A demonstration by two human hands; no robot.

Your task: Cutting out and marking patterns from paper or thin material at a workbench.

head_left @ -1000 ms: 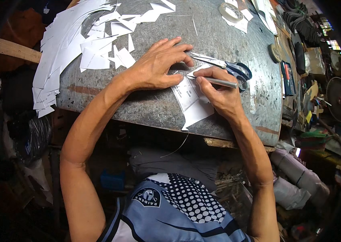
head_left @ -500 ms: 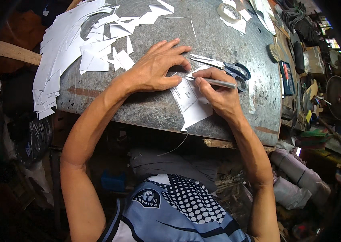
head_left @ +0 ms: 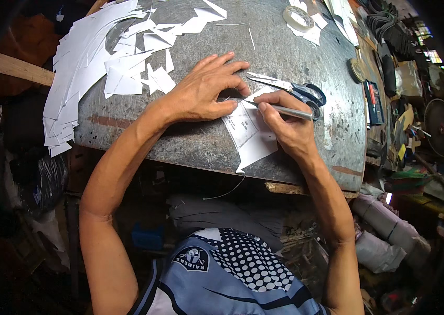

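Note:
A white printed paper piece (head_left: 253,137) lies near the front edge of the metal-topped table, one narrow corner reaching the edge. My left hand (head_left: 203,90) rests with fingers spread, its thumb and fingertips around the paper's upper left end. My right hand (head_left: 291,123) grips a slim silver craft knife (head_left: 295,112) like a pen, its pointed tip on the paper close to my left thumb. Just beyond my right hand, scissors (head_left: 274,82) with dark blue handles lie with their blades slightly apart. My left fingers partly hide the paper's upper end.
Overlapping white paper sheets and scraps (head_left: 83,63) cover the table's left side. A tape roll (head_left: 299,19) sits on scraps at the far right. A round tin (head_left: 357,70) stands near the right edge of the table (head_left: 190,147). Wrapped rolls (head_left: 389,226) lie below on the right.
My right hand and the knife have shifted slightly to the right and toward me. My left hand stays almost where it was, and the paper has barely moved.

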